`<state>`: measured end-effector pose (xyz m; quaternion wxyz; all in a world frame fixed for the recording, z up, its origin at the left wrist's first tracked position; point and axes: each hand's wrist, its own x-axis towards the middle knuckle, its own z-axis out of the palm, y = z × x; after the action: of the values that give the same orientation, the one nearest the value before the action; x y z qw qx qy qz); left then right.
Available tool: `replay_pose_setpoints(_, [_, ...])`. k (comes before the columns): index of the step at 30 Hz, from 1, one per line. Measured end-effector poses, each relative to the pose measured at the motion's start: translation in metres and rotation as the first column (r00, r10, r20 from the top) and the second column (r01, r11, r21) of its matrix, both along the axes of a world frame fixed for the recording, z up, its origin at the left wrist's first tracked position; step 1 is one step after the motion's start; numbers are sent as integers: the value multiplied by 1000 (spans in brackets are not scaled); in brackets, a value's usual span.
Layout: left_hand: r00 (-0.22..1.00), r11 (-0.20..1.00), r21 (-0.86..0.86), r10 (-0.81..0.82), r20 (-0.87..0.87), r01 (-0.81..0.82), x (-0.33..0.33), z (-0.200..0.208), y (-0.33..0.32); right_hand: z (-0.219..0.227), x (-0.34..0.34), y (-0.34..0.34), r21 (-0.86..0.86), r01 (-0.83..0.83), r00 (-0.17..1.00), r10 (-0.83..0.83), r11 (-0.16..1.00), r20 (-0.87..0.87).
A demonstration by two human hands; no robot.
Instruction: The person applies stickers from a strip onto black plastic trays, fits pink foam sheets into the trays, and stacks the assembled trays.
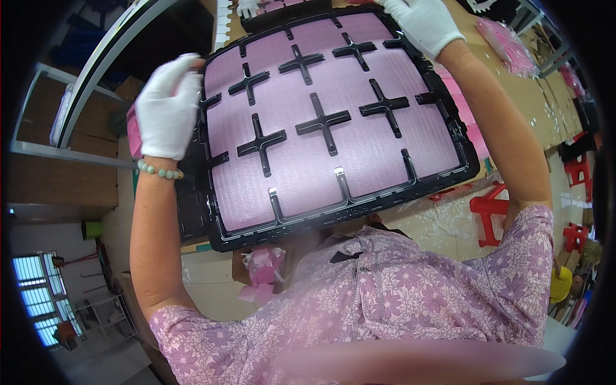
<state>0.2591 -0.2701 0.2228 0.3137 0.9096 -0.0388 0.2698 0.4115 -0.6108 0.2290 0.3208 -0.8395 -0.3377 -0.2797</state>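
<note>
A large black plastic tray [346,215] lies before me, its near edge jutting out over the table edge toward my body. Pale pink foam sheet [292,144] shows across its face, between black cross-shaped dividers [323,123]. At the tray's left rim is my left hand [168,109] in a white glove, fingers together and bent onto the upper left edge. My right hand [427,27], gloved too, grips the far right corner; its fingertips run out of the picture. Under the left side shows more black plastic [189,199], perhaps another tray.
Across the table, another person's gloved hand [248,8] rests by a second black tray [285,14]. Pink wrapped packs [507,46] lie on the brown tabletop [536,106] at right. Red stools [489,212] stand on the floor. Below the tray sits a box with pink scraps [262,269].
</note>
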Motion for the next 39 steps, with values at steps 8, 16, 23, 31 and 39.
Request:
replay_pose_setpoints(8, [949,833,524,-7,-315,180,-7,-14,-31,-18,-11,10,-410,-207,956,95,888,-277])
replay_pose_setpoints(16, [944,790,602,103,-312,113,14,-8,-23,-8,-8,10,-617,-45,988,-56,785,-144])
replay_pose_setpoints(23, [934,874,464,33,-356,146,26,-19,15,21,-41,36,-699,0,965,-183,715,-187])
replay_pose_setpoints(31, [917,776,511,-219,-333,370,-72,-25,-13,-33,-72,-20,-536,-215,968,251,817,-6])
replay_pose_setpoints(39, [879,809,504,-31,-476,301,-190,1,-55,-8,-162,-67,-663,-472,872,418,581,-255])
